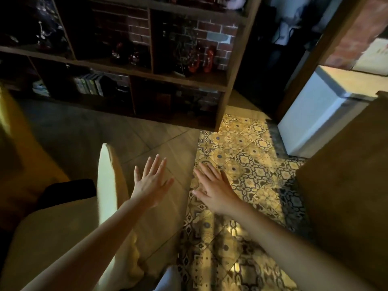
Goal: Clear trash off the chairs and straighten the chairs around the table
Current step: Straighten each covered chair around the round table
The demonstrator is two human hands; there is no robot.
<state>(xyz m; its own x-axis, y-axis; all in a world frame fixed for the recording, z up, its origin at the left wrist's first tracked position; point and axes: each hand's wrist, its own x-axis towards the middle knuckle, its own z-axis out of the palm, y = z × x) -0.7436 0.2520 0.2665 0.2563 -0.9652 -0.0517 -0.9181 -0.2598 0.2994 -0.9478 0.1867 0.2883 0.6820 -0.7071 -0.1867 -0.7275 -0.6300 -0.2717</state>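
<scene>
Both my arms reach forward over the floor, palms down. My left hand point(152, 183) is spread flat with its fingers apart and holds nothing. My right hand point(214, 186) is also spread and empty, hovering over the patterned tiles. A pale cushioned chair point(63, 238) fills the lower left, its upright edge point(107, 175) just left of my left hand. A black flat object point(69, 191) lies on the chair's far side. I cannot make out any trash in this dim view.
A dark wooden shelf unit point(130, 70) with books and red ornaments stands ahead. A wooden table edge point(346, 196) juts in at right. A white appliance point(315, 118) stands beyond it. The floor is wood planks beside patterned tiles point(241, 164).
</scene>
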